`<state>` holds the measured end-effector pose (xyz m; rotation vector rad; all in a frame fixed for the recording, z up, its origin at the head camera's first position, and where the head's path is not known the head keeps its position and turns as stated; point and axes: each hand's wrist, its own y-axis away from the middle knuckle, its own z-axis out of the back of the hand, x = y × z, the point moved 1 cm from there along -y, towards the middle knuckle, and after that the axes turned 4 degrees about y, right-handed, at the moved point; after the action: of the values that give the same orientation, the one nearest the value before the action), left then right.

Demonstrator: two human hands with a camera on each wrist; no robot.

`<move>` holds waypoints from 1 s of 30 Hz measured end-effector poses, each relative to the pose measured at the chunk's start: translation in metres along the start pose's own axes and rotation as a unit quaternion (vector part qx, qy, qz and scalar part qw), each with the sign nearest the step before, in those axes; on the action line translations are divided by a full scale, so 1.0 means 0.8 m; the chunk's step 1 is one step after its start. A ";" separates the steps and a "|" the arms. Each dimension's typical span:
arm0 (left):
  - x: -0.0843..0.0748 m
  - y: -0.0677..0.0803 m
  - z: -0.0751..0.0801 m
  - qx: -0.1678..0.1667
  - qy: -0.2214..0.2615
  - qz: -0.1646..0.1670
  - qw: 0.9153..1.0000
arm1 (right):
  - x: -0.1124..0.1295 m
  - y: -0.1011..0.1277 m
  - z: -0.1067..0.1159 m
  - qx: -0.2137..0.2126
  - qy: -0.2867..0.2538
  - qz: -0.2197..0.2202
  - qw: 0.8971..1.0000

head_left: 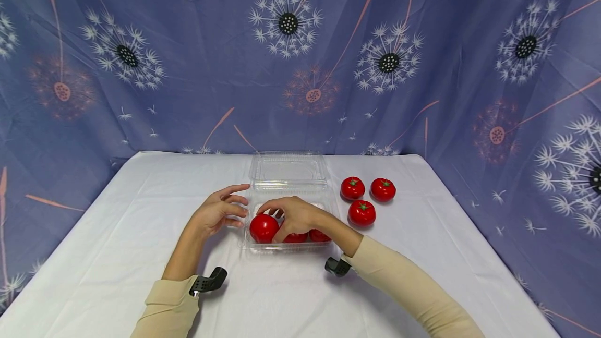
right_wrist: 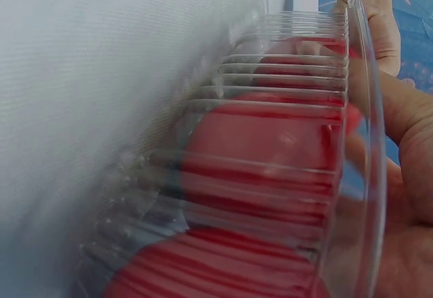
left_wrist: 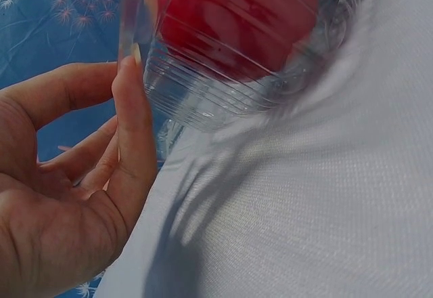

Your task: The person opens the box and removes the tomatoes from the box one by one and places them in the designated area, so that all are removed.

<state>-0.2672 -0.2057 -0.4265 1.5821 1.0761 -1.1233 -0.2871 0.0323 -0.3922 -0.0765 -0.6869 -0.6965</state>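
A hinged clear plastic container lies on the table with its lid folded back. Red tomatoes sit in a row along its front: a left one, a middle one and a right one. My right hand reaches in from above and grips the left tomato, its fingers behind and its thumb on the right side. At the container's left edge, my left hand touches the rim with its fingertips, the fingers lightly bent. The left wrist view shows that contact beside the ribbed wall.
Three more tomatoes stand to the right of the container: one at the back left, one at the back right and one in front. A white cloth covers the table. Blue patterned curtains enclose the back and sides.
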 end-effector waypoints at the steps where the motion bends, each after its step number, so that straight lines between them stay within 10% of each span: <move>1: 0.000 0.000 0.000 -0.001 0.002 0.000 1.000 | 0.000 0.000 0.000 -0.004 -0.001 -0.001 1.000; 30: 0.000 0.000 0.000 0.002 0.009 0.002 1.000 | 0.001 0.020 0.036 -0.112 -0.103 -0.032 0.988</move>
<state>-0.2675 -0.2056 -0.4267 1.5999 1.0830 -1.1121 -0.2923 0.0523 -0.3667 -0.3375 -0.8103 -0.8342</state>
